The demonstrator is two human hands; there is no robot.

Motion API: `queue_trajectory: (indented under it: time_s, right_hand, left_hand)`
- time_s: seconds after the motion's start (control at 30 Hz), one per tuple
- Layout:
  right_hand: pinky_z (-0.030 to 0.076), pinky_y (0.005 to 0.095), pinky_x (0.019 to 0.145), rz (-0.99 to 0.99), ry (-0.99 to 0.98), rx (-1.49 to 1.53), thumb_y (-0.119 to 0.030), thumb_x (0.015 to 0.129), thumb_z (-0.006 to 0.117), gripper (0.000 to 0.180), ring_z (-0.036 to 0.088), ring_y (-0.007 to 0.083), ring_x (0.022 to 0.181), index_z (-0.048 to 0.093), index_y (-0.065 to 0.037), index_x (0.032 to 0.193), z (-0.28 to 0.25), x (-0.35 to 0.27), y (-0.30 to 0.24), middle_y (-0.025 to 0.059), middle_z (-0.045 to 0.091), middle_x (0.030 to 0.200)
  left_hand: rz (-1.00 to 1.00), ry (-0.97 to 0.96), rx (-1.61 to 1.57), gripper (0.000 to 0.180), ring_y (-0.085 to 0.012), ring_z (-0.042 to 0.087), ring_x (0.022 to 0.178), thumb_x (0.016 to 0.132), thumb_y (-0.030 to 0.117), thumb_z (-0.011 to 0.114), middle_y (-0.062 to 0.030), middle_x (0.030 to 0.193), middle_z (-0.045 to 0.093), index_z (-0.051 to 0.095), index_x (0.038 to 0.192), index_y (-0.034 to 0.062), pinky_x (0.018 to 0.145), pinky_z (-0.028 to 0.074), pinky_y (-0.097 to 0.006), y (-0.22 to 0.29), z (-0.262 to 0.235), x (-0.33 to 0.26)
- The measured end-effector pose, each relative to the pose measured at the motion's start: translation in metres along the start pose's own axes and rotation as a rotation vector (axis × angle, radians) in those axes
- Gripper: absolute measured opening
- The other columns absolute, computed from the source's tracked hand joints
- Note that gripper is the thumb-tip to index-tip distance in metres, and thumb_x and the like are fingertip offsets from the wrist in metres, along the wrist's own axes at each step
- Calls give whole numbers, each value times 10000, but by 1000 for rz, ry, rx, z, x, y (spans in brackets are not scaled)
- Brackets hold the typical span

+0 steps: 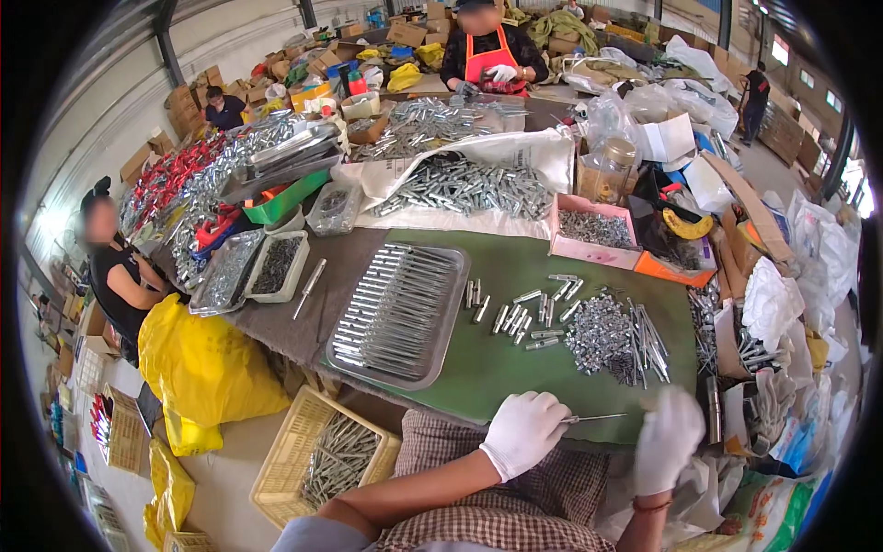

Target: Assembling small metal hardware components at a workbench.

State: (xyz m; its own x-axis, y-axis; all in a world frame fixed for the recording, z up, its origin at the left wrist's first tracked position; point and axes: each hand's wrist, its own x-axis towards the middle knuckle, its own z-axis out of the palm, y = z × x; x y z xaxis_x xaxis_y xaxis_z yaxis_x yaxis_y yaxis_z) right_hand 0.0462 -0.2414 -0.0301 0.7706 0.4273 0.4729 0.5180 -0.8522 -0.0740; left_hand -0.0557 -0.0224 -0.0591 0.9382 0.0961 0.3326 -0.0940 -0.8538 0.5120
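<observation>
The left hand (526, 436), in a white glove, is clamped on a slim metal rod (598, 417), fingers closed around its thicker end. The rod's thin shaft sticks out to the right of those fingers, close to level, near the front edge of the green worktop (501, 373), and its tip points toward the right hand (670, 440). That hand, also gloved in white, is just beyond the tip and badly blurred; whether its fingers are apart, together or holding something, I cannot tell.

Past the rod, on the worktop, a heap of small metal nuts (598, 336) lies nearest, with loose pins (651, 342) along its right side. Short metal tubes (528, 296) lie scattered to the left of the nuts. Farther left, a clear tray (449, 299) carries close rows of slender metal pieces, and a single long one (310, 288) lies beyond its left side. A pink box (589, 251) of small parts is at the far right of the green area, and a white sack (554, 152) piled with metal parts lies behind. Below the worktop, left of the person's lap, a yellow crate (280, 451) holds more metal pieces.
</observation>
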Motion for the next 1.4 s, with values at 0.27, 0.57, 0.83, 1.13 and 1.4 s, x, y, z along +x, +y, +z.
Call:
queue_trajectory:
  time_s: [0.27, 0.57, 0.83, 1.13, 1.4]
  right_hand:
    - [445, 471, 982, 228, -62, -255, -84, 875, 664, 607, 545, 366, 1176, 510, -95, 1462, 17, -7, 86, 151, 595, 1270]
    - [484, 511, 950, 418, -44, -242, -105, 820, 701, 558, 608, 377, 1124, 590, -157, 1365, 4, -4, 85, 175, 656, 1199]
    - [500, 501, 853, 452, 139, 0, -108, 851, 671, 502, 608, 411, 980, 570, -61, 1341, 15, -7, 92, 207, 619, 1042]
    - [574, 419, 615, -40, -128, 458, -294, 888, 707, 611, 687, 317, 735, 492, -206, 1454, -8, -53, -29, 126, 633, 982]
    - [515, 406, 494, 21, -133, 445, -373, 894, 711, 623, 641, 283, 567, 497, -274, 1471, -13, -61, -47, 85, 616, 774]
  left_hand:
    - [17, 31, 17, 107, -271, 642, 822, 856, 224, 703, -43, 879, 625, 690, 926, 144, 732, 490, -424, -3, 3, -5]
    - [46, -31, -20, 113, -324, 667, 774, 835, 211, 690, -105, 806, 674, 742, 865, 116, 727, 535, -468, 3, -1, 13]
    - [84, 109, 35, 117, -328, 633, 849, 800, 188, 750, -64, 890, 661, 710, 900, 143, 754, 468, -475, 0, 6, 5]
    - [101, 96, 69, 157, -348, 610, 865, 783, 145, 743, -101, 903, 645, 698, 926, 96, 778, 459, -475, 1, 5, 0]
    - [105, 103, 61, 173, -357, 610, 873, 777, 124, 738, -104, 900, 640, 681, 935, 84, 786, 457, -490, 1, 8, 1]
